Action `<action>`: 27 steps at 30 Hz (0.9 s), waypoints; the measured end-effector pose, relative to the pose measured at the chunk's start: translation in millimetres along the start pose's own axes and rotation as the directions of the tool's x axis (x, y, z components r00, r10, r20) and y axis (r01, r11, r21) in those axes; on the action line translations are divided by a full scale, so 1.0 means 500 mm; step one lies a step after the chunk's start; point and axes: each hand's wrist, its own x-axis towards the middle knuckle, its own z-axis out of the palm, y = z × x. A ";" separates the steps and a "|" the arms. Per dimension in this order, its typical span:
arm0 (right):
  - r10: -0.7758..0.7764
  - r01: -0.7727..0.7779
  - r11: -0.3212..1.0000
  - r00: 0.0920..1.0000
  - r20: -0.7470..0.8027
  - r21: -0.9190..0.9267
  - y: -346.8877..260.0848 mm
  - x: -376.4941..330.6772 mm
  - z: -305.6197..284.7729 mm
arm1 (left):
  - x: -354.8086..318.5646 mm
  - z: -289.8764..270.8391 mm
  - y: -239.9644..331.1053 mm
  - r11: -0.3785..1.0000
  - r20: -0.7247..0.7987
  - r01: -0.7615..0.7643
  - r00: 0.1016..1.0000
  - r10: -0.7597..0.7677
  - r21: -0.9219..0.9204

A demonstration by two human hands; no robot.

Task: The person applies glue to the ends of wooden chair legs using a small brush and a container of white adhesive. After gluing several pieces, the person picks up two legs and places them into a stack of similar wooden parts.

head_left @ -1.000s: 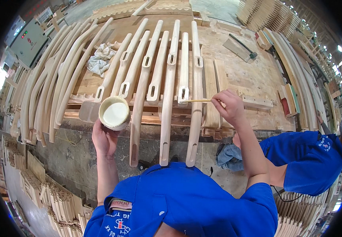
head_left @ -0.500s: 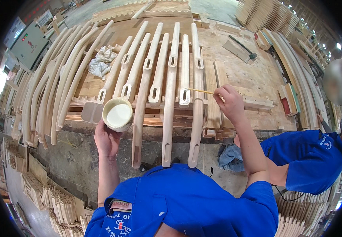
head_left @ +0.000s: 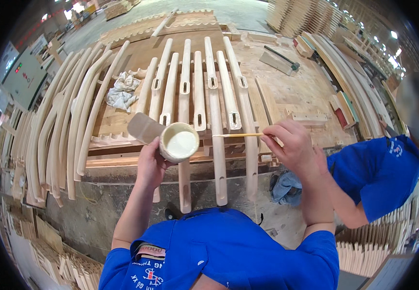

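My left hand (head_left: 151,162) grips a pale cup (head_left: 196,151) of white, glue-like liquid, tilted toward me. A flat brown piece (head_left: 144,127) sticks out beside the cup; whether I hold it or it is fixed there, I cannot tell. Pinched in my right hand (head_left: 291,145) is a thin yellow stick (head_left: 242,135) with a whitish tip, which lies over a long slotted wooden bar (head_left: 215,111); contact is unclear. Beyond the stick, a shorter wooden bar (head_left: 226,87) ends in a slot with white around its rim. Several similar slotted bars lie side by side.
Curved wooden pieces (head_left: 81,106) stack at the left beside a crumpled white rag (head_left: 122,92). A black-handled tool (head_left: 282,57) lies on the wooden workbench (head_left: 253,60). Another person (head_left: 378,169) in blue stands at the right. Long boards (head_left: 345,77) line the far right.
The cup and the flat brown piece have moved right with my left hand. My right hand has drawn the stick back from the shorter bar's slot, toward me. The whole view has shifted slightly.
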 end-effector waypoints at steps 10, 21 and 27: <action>-0.095 0.121 0.990 0.949 0.301 -0.070 -0.232 0.137 0.107 | -0.013 -0.146 0.050 0.993 0.183 0.116 0.976 -0.120 0.035; 0.456 -0.509 0.818 0.858 0.238 0.268 -0.351 0.030 0.178 | 0.000 -0.221 0.107 0.956 0.329 0.276 0.916 -0.231 -0.097; 0.619 -0.742 0.592 0.669 0.411 0.315 -0.363 0.018 0.153 | 0.022 -0.193 0.087 0.925 0.419 0.371 0.855 -0.305 -0.083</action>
